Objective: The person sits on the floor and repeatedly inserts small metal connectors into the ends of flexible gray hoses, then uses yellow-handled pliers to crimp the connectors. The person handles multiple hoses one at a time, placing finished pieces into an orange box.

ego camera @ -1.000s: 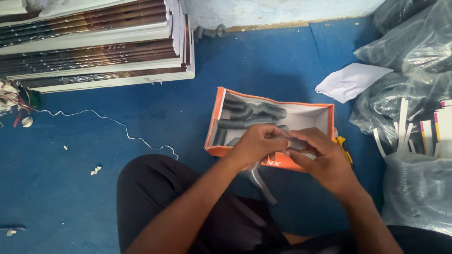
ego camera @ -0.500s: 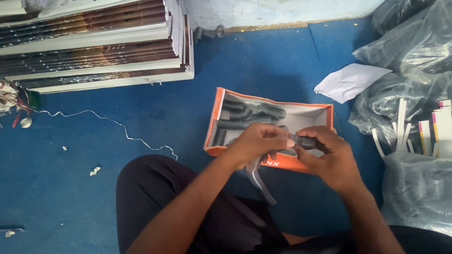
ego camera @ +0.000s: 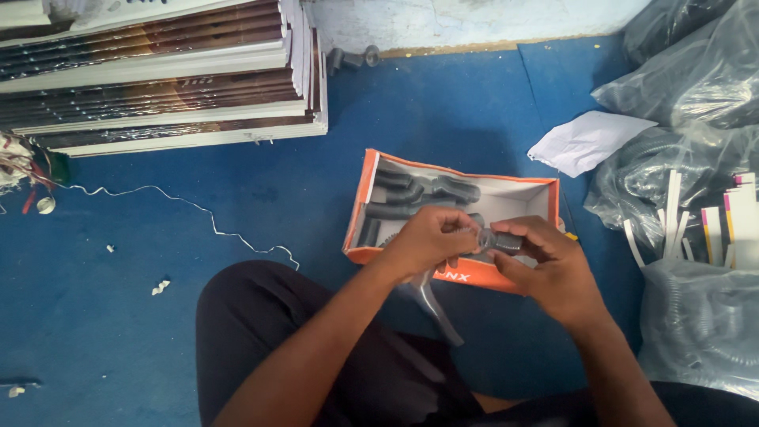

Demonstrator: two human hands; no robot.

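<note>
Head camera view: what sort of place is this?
Probably a small workshop or storeroom floor: an orange cardboard box of grey pipe fittings, clear plastic bags of coiled grey hose, stacked long flat packs.

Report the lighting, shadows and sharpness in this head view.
Head view: soft, even light; a faint shadow on the blue floor behind the orange box; glare on the plastic bags; left hand and right hand fairly sharp, frame edges slightly soft.
</note>
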